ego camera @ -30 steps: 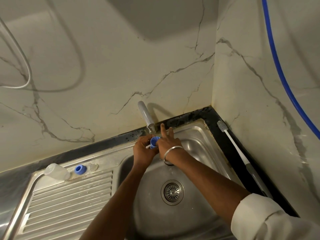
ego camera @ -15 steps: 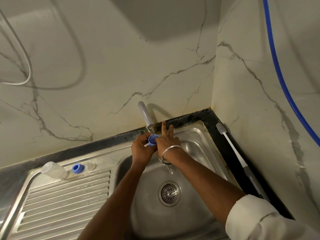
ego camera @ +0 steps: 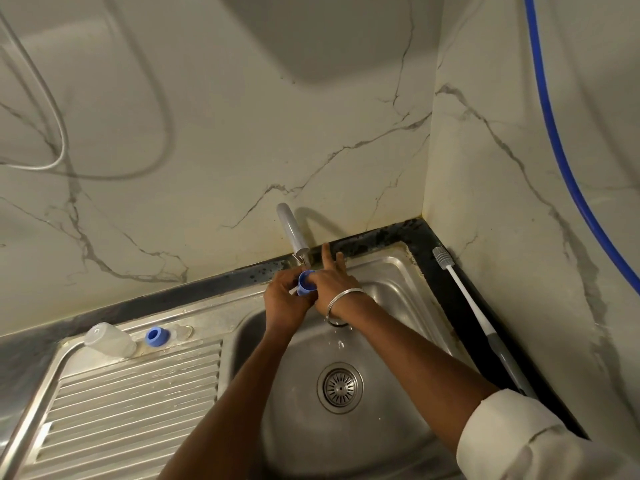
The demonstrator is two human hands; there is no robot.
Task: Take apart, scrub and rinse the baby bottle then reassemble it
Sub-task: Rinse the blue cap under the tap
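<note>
Just within the sink rim (ego camera: 381,262), left hand (ego camera: 282,301) grips blue cap (ego camera: 304,285); right hand (ego camera: 335,281): grip unclear.
</note>
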